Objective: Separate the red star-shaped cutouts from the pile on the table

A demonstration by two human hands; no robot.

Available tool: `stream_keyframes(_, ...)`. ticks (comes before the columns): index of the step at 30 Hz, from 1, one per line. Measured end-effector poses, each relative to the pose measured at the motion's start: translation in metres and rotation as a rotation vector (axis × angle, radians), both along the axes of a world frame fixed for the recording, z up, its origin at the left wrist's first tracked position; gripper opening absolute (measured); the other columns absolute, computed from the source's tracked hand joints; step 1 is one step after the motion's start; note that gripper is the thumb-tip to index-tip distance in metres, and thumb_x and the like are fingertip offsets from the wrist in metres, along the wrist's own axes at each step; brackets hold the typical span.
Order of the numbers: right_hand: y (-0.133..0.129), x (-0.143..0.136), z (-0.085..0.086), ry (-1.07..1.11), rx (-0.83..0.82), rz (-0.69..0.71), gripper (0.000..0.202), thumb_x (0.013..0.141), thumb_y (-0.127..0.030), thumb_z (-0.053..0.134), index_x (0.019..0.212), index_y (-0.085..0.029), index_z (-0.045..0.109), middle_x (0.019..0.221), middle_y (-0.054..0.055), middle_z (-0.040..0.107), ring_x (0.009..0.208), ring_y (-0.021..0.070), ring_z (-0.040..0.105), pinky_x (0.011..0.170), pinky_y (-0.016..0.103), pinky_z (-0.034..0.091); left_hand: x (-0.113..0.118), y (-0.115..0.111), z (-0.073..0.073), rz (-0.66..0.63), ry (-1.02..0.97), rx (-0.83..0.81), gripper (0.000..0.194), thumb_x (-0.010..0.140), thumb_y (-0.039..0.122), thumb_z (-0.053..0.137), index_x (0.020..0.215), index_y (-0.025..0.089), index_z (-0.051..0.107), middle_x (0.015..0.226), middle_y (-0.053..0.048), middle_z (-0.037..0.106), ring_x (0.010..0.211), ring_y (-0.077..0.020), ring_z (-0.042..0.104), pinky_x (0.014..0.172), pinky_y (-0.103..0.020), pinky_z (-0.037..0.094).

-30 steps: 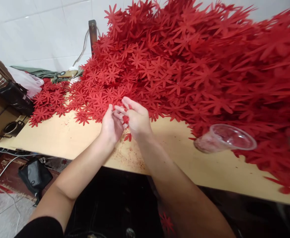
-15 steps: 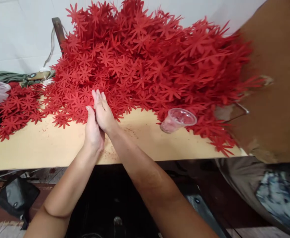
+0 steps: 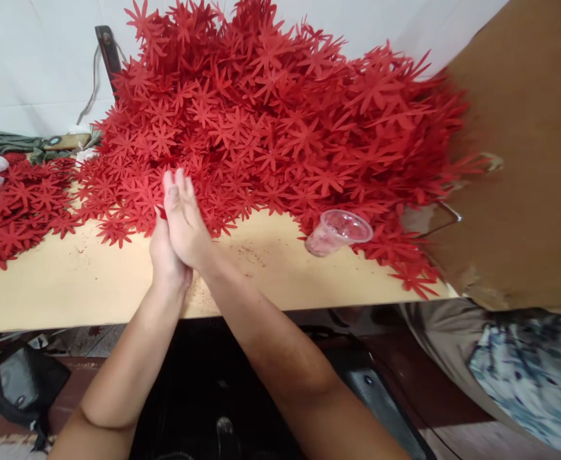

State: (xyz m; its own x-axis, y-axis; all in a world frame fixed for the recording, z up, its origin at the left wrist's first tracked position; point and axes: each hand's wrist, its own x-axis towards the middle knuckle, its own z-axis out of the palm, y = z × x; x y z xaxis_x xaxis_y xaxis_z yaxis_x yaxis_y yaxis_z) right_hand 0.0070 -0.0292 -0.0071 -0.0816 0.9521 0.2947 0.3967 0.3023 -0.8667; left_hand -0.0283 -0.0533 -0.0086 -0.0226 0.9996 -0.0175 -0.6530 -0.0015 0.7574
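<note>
we log the pale tabletop (image 3: 280, 275) as biggest: it runs under the grip, near edge just behind our wrists. next, the pile of red petal cutouts (image 3: 261, 121): straight ahead of the grip, long axis left to right, across the way our fingers point. that's the relation we'd judge any move hinges on. brown cardboard (image 3: 520, 160) bounds the far right.

our right hand (image 3: 187, 230) is nearer the pile, fingertips furthest forward; contact unclear. our left hand (image 3: 165, 259) presses against it palm to palm, no visible gap; we can't tell if anything is held between.

clear plastic cup (image 3: 340, 233): right of the grip, well apart, by the pile's front edge. bare tabletop between looks like the best open room; less ahead. smallest, red crumbs (image 3: 249, 255) just right of the grip.
</note>
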Motion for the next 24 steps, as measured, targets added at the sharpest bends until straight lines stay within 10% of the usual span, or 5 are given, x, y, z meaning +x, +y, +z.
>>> stream_keyframes(9, -0.015, 0.011, -0.012, -0.203, 0.271, 0.128, 0.075, 0.090, -0.054, 0.014, 0.145, -0.005, 0.027, 0.157, 0.011, 0.017, 0.148, 0.0201, 0.002, 0.122, 0.041, -0.001, -0.011, 0.016, 0.008, -0.068, -0.127, -0.005, 0.046, 0.096, 0.038, 0.021, 0.124, 0.023, 0.054, 0.130, 0.001, 0.059, 0.132, -0.0127, 0.045, 0.112, -0.030, 0.035)
stream_keyframes(17, 0.010, 0.016, -0.017, 0.382, -0.222, 0.099, 0.093, 0.079, -0.077, 0.003, 0.143, -0.018, 0.035, 0.154, 0.007, 0.028, 0.146, 0.0213, 0.015, 0.122, 0.042, 0.010, 0.014, -0.004, -0.011, 0.198, 0.136, -0.017, 0.034, 0.093, 0.031, 0.043, 0.122, 0.022, 0.058, 0.145, 0.002, 0.046, 0.139, -0.0122, 0.036, 0.117, -0.024, 0.023)
stream_keyframes(24, 0.000, 0.025, -0.037, 0.053, 0.240, 0.066, 0.074, 0.087, -0.065, 0.018, 0.147, -0.022, 0.028, 0.157, 0.001, 0.020, 0.148, 0.0197, 0.007, 0.123, 0.042, 0.002, 0.008, -0.002, 0.003, -0.085, -0.201, -0.015, 0.058, 0.097, 0.044, 0.014, 0.126, 0.015, 0.055, 0.143, -0.003, 0.049, 0.143, -0.0144, 0.028, 0.120, -0.029, 0.019)
